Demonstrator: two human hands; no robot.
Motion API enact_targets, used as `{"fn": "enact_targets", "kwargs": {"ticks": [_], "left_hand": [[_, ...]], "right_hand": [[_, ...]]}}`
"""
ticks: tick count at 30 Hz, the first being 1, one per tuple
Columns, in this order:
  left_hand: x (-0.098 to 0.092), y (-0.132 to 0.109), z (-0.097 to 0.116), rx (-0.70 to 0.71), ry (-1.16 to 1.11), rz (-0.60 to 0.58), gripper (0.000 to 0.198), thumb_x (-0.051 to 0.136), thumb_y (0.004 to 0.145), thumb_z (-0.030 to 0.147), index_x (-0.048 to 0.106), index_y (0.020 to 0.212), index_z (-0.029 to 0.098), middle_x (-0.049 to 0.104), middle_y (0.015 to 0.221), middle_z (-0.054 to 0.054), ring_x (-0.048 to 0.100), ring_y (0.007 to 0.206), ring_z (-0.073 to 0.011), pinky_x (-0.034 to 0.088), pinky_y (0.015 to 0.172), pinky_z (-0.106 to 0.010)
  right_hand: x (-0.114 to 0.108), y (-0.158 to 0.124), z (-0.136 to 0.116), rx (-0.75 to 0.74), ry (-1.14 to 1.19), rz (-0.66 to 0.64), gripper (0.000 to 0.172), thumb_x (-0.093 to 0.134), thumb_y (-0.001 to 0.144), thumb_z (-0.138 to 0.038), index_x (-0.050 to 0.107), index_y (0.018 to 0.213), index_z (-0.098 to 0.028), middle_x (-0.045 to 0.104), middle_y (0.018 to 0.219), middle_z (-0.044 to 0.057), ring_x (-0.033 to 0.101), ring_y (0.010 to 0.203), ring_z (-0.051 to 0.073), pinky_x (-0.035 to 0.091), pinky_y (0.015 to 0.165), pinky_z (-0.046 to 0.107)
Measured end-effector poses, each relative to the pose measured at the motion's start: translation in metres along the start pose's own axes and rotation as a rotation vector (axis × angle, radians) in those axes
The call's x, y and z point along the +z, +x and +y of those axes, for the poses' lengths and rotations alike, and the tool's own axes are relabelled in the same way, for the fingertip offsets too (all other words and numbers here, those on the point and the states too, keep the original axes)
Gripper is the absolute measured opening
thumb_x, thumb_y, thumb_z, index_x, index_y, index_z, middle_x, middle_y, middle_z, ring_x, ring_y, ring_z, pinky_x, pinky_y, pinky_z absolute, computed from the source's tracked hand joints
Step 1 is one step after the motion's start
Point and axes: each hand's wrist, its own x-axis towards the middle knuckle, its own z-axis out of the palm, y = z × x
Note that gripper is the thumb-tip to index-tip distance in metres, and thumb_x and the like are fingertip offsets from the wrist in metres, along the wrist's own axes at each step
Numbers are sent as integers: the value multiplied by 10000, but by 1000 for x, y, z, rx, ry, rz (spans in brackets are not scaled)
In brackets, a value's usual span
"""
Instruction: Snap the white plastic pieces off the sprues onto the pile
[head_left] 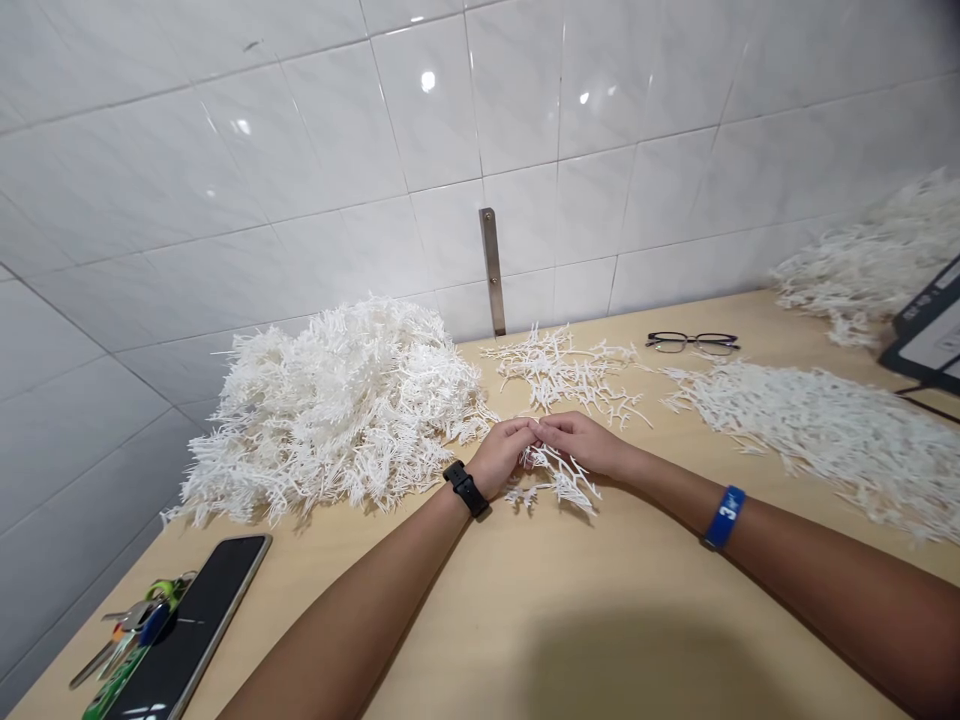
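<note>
My left hand [499,456] and my right hand [581,444] meet fingertip to fingertip above the middle of a wooden table [480,590]. Together they pinch a small branched white plastic piece [559,482], which hangs down below the fingers and rests near the tabletop. A large heap of the same white branching pieces [330,415] lies just left of my left hand. A looser spread of pieces [562,370] lies just beyond my fingers, and a flatter white mass [810,445] lies to the right.
A phone [187,625] and a bunch of keys [131,635] lie at the near left. Black-framed glasses [691,342] sit at the back. Another white heap [874,260] and a dark-framed sign [930,325] stand far right. White tiled walls [300,170] bound the table's back and left edges.
</note>
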Motion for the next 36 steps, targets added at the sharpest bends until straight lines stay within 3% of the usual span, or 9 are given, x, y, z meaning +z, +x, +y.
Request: {"fn": "enact_targets", "kwargs": {"ticks": [3, 10, 17, 23, 26, 30, 36], "left_hand": [[-1, -1, 2, -42, -24, -29, 307, 670, 695, 404, 499, 637, 156, 403, 576, 47, 357, 490, -61, 267, 488, -224], [-4, -1, 2, -12, -43, -82, 288, 671, 690, 349, 482, 608, 147, 400, 583, 38, 332, 540, -67, 247, 532, -231], [-4, -1, 2, -2, -107, -129, 276, 689, 669, 342, 509, 616, 139, 455, 603, 22, 397, 579, -87, 293, 574, -241], [-4, -2, 1, -20, -164, -179, 289, 705, 678, 350, 507, 645, 141, 468, 638, 15, 428, 607, -96, 323, 589, -241], [-7, -1, 0, -36, -212, -185, 303, 682, 703, 351, 463, 633, 154, 426, 617, 28, 382, 558, -80, 305, 553, -235], [-9, 2, -2, -1, -268, -127, 288, 646, 731, 341, 438, 639, 165, 397, 618, 33, 369, 541, -79, 310, 533, -231], [-4, 3, -3, -6, -226, -23, 256, 637, 702, 312, 447, 619, 163, 379, 603, 34, 379, 549, -78, 319, 526, -222]], "right_hand": [[-1, -2, 1, -9, -19, -46, 443, 644, 773, -581, 544, 625, -175, 466, 563, -16, 445, 558, 131, 343, 519, 255], [0, -3, 5, 26, 108, -84, 491, 648, 793, -549, 394, 571, -191, 265, 492, -82, 195, 441, 63, 159, 420, 226], [3, -3, 3, 70, 232, -106, 444, 671, 776, -516, 436, 589, -189, 276, 453, -94, 157, 414, 54, 120, 398, 217], [4, -4, 7, 94, 283, -100, 476, 672, 778, -477, 382, 528, -195, 282, 430, -87, 190, 390, 52, 143, 395, 222], [-1, -2, 6, 75, 371, -45, 453, 656, 800, -400, 348, 535, -201, 253, 437, -89, 177, 397, 57, 145, 399, 223], [-13, 1, 1, 10, 514, 127, 426, 574, 851, -310, 296, 545, -205, 213, 451, -81, 156, 417, 75, 160, 402, 222], [-15, -1, -8, 57, 637, 211, 257, 493, 815, -320, 457, 596, -189, 400, 479, -24, 205, 399, 79, 170, 390, 221]]}}
